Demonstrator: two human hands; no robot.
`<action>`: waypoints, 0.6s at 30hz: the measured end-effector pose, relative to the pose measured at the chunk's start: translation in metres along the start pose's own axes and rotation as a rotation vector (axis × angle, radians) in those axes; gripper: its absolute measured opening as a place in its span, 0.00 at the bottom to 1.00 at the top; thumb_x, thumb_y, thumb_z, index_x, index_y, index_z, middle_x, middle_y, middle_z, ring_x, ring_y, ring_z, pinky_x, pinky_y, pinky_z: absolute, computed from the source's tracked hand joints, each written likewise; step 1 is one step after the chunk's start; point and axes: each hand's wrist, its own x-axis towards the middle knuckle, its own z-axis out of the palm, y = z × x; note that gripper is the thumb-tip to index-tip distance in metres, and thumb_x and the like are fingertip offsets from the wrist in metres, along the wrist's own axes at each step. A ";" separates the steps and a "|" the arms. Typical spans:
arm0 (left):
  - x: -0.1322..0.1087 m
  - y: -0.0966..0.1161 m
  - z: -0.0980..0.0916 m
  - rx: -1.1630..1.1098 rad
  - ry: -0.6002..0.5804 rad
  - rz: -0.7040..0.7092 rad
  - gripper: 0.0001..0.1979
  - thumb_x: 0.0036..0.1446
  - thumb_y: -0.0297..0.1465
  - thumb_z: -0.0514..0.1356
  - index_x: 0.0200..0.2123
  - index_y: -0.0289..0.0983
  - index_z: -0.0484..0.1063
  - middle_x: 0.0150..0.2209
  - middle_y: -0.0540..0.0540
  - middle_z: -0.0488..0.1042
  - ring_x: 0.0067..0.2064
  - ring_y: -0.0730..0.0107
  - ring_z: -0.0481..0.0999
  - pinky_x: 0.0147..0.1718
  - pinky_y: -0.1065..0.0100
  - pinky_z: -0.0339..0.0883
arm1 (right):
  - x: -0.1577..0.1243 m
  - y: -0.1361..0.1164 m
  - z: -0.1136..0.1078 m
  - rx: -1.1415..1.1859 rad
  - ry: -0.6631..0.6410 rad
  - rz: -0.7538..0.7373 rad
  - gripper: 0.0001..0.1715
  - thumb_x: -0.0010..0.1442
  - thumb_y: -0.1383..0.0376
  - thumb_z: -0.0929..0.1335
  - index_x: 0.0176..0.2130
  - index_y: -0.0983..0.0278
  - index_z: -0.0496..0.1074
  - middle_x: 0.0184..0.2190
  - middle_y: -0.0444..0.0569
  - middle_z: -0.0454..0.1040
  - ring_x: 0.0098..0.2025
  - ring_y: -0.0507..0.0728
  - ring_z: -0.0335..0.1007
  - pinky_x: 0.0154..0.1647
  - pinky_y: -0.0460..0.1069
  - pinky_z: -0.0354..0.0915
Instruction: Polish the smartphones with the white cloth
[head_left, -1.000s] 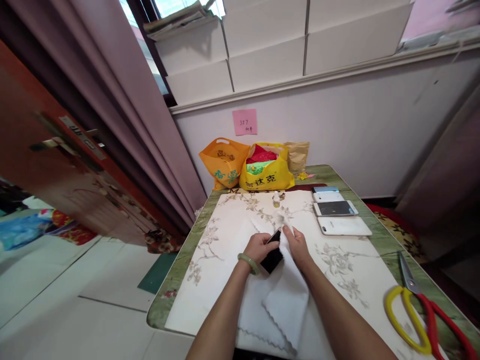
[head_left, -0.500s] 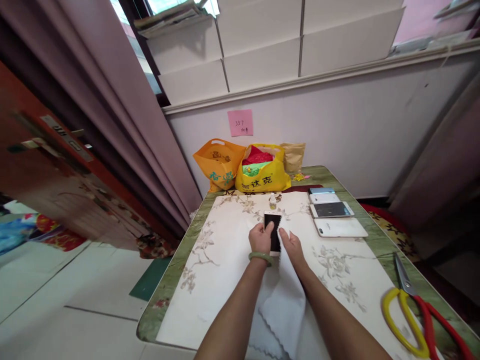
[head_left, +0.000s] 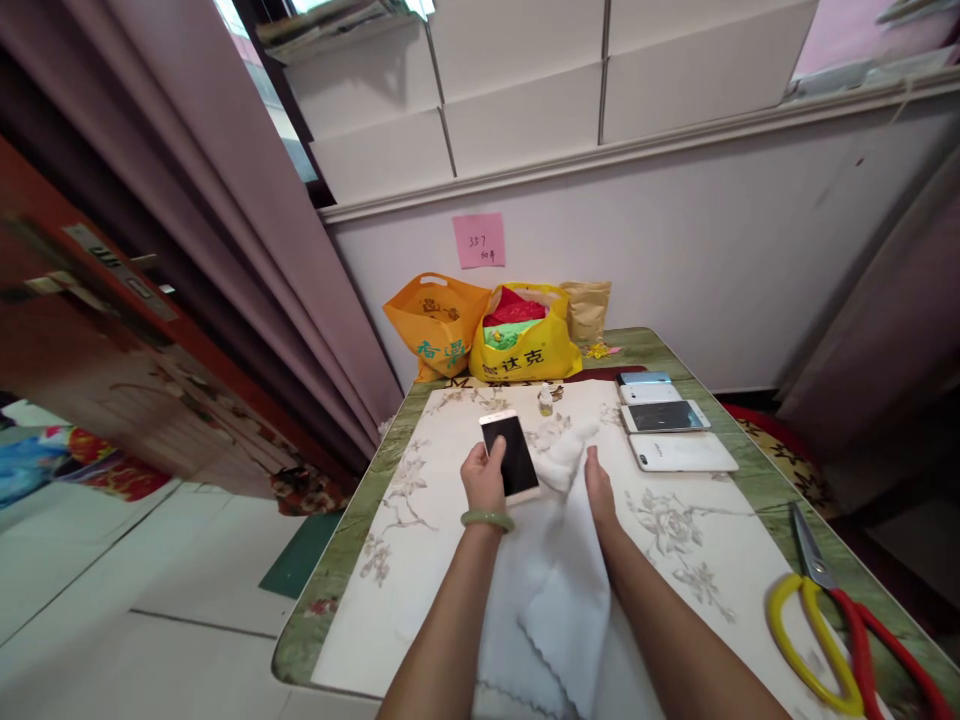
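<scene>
My left hand (head_left: 484,480), a green bangle at its wrist, grips a smartphone (head_left: 514,460) with a dark screen and white border. Its thumb lies across the screen. To the right, my right hand (head_left: 600,490) holds a white cloth (head_left: 555,570) with a zigzag-cut edge. The cloth's upper end flares out beside the phone and its lower part hangs toward the table's near side. Part of the right hand's fingers is hidden by the cloth. Just beyond the hands stands a small clear bottle (head_left: 546,400) with a white cap.
Several phones, including a white one (head_left: 682,453), lie in a row on the right. Large scissors (head_left: 821,580) with yellow and red handles lie at the right edge. An orange bag (head_left: 439,325), a yellow bag (head_left: 525,350) and a tan pouch (head_left: 589,310) stand at the back.
My left hand has moved left with the phone, away from the cloth, and the phone is now tilted. My right hand has shifted slightly right, and the cloth's top has flared out.
</scene>
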 end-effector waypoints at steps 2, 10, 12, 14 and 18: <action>-0.011 0.000 -0.013 0.062 -0.188 -0.081 0.21 0.41 0.45 0.67 0.21 0.36 0.62 0.19 0.57 0.60 0.24 0.78 0.59 0.25 0.74 0.56 | 0.002 -0.001 -0.002 -0.008 0.043 0.034 0.40 0.59 0.38 0.56 0.40 0.66 0.77 0.36 0.56 0.79 0.44 0.63 0.73 0.41 0.49 0.65; -0.031 -0.018 -0.021 0.187 -0.491 -0.218 0.19 0.41 0.43 0.68 0.21 0.35 0.65 0.18 0.55 0.62 0.22 0.78 0.59 0.23 0.73 0.53 | -0.005 0.000 0.008 0.039 -0.233 -0.124 0.34 0.56 0.39 0.62 0.37 0.66 0.74 0.31 0.51 0.77 0.36 0.60 0.71 0.39 0.50 0.65; -0.030 -0.025 -0.014 0.151 -0.415 -0.192 0.19 0.42 0.44 0.67 0.21 0.35 0.65 0.19 0.55 0.63 0.23 0.77 0.61 0.24 0.73 0.55 | -0.006 0.001 0.010 -0.009 -0.243 -0.163 0.32 0.56 0.40 0.63 0.35 0.66 0.72 0.29 0.48 0.75 0.33 0.58 0.68 0.36 0.49 0.64; -0.025 -0.030 -0.006 0.096 -0.271 -0.138 0.20 0.43 0.44 0.66 0.21 0.36 0.64 0.19 0.56 0.62 0.24 0.77 0.61 0.24 0.73 0.56 | -0.008 0.001 0.011 -0.087 -0.263 -0.209 0.30 0.56 0.41 0.63 0.33 0.66 0.72 0.27 0.46 0.74 0.31 0.57 0.66 0.35 0.49 0.62; -0.008 -0.029 0.006 0.014 -0.049 -0.063 0.20 0.43 0.46 0.66 0.22 0.36 0.65 0.20 0.55 0.64 0.24 0.76 0.62 0.25 0.73 0.59 | -0.017 0.000 0.012 -0.201 -0.384 -0.326 0.25 0.59 0.46 0.63 0.28 0.64 0.70 0.24 0.43 0.71 0.28 0.54 0.62 0.32 0.47 0.60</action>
